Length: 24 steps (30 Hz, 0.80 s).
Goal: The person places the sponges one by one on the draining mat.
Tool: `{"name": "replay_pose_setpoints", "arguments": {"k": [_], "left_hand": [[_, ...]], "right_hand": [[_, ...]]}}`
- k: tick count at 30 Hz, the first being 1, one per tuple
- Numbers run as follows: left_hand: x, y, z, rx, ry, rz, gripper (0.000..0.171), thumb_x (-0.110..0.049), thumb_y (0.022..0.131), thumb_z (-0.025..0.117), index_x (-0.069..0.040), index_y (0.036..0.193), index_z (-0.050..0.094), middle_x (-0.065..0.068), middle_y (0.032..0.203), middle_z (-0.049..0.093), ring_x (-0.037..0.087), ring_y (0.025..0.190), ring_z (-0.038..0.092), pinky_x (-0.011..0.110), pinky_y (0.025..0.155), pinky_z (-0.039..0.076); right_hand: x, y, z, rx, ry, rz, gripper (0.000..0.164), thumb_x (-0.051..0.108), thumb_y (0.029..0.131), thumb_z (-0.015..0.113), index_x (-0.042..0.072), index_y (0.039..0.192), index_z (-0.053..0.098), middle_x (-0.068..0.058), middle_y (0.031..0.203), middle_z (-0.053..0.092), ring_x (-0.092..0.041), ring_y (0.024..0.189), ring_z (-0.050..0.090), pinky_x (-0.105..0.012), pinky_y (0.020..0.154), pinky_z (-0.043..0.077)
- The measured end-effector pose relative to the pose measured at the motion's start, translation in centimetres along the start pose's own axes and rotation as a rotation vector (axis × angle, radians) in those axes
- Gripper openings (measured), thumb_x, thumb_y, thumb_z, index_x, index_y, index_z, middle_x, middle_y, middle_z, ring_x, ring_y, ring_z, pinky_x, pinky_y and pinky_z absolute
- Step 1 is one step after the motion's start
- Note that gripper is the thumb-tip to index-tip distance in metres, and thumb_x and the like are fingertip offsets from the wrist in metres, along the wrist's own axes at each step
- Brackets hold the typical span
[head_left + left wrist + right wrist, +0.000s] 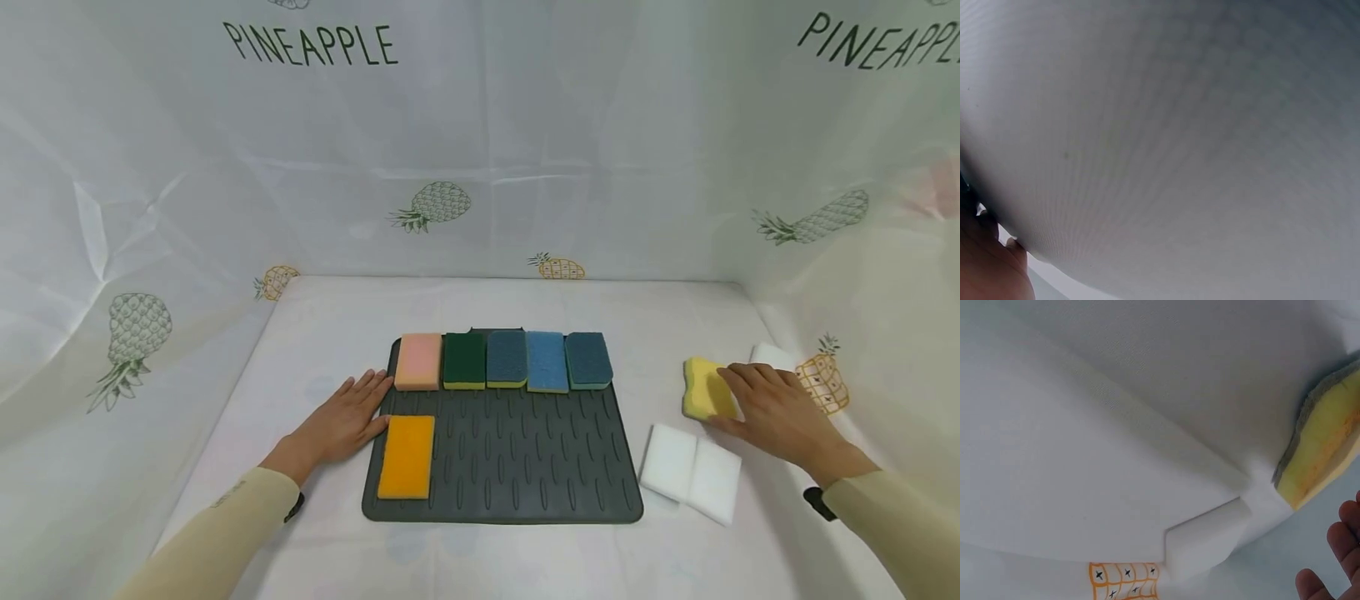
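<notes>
In the head view my left hand [341, 421] rests with straight fingers at the left edge of a dark grey ridged mat [517, 454]. Only part of that hand [991, 265] shows in the left wrist view. On the right, my right hand [783, 412] reaches to a yellow sponge [703, 387] with a grey scouring side. The right wrist view shows loosely bent fingers [1344, 544] just short of this sponge [1322, 437]. An orange sponge [407, 458] lies at the mat's lower left, near my left thumb.
Along the mat's back edge stand a pink sponge [418, 362], a dark green one [465, 361] and several blue ones [547, 362]. Two white sponges [669, 461] lie right of the mat; another [772, 357] sits behind my right hand. Pineapple-printed sheeting [600, 167] walls the table.
</notes>
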State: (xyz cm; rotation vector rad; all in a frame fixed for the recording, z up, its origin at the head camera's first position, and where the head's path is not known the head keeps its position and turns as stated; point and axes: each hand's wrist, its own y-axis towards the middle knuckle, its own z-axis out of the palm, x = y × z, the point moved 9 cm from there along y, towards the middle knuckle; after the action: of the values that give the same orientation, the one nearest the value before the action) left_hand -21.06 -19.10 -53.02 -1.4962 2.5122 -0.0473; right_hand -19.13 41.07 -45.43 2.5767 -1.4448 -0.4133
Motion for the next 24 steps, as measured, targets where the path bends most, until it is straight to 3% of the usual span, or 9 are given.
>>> {"name": "replay_pose_setpoints", "arguments": {"k": [3,8,16,24], "left_hand": [[0.0,0.0,0.1,0.000,0.000,-0.001,0.073,-0.043,0.111,0.051,-0.005,0.168,0.024,0.017,0.173,0.027,0.039,0.161,0.025,0.062,0.129,0.021],[0.0,0.1,0.1,-0.004,0.005,0.000,0.073,-0.044,0.111,0.050,-0.005,0.168,0.024,0.017,0.173,0.028,0.039,0.161,0.026,0.062,0.129,0.022],[0.1,0.0,0.1,0.000,0.014,0.000,0.075,-0.046,0.111,0.050,-0.006,0.169,0.024,0.016,0.174,0.027,0.038,0.161,0.025,0.061,0.129,0.022],[0.0,0.0,0.0,0.006,0.005,-0.008,0.075,-0.045,0.111,0.051,-0.006,0.169,0.023,0.016,0.174,0.027,0.038,0.161,0.025,0.061,0.130,0.021]], "right_hand": [[0.1,0.6,0.2,0.007,0.000,0.020,0.073,0.052,0.086,0.080,-0.003,0.131,0.063,-0.022,0.126,0.065,-0.045,0.114,0.059,-0.065,0.088,0.049],[-0.7,0.7,0.0,0.004,0.013,0.103,0.072,0.040,0.081,0.087,-0.005,0.132,0.061,-0.024,0.126,0.064,-0.048,0.116,0.058,-0.067,0.087,0.048],[-1.9,0.5,0.7,0.108,0.042,0.213,0.094,0.052,0.080,0.087,-0.008,0.143,0.051,-0.029,0.139,0.056,-0.053,0.125,0.051,-0.073,0.095,0.044],[-2.0,0.4,1.3,0.170,0.065,0.258,0.091,0.058,0.083,0.083,-0.007,0.139,0.054,-0.032,0.138,0.057,-0.054,0.124,0.051,-0.073,0.095,0.043]]}}
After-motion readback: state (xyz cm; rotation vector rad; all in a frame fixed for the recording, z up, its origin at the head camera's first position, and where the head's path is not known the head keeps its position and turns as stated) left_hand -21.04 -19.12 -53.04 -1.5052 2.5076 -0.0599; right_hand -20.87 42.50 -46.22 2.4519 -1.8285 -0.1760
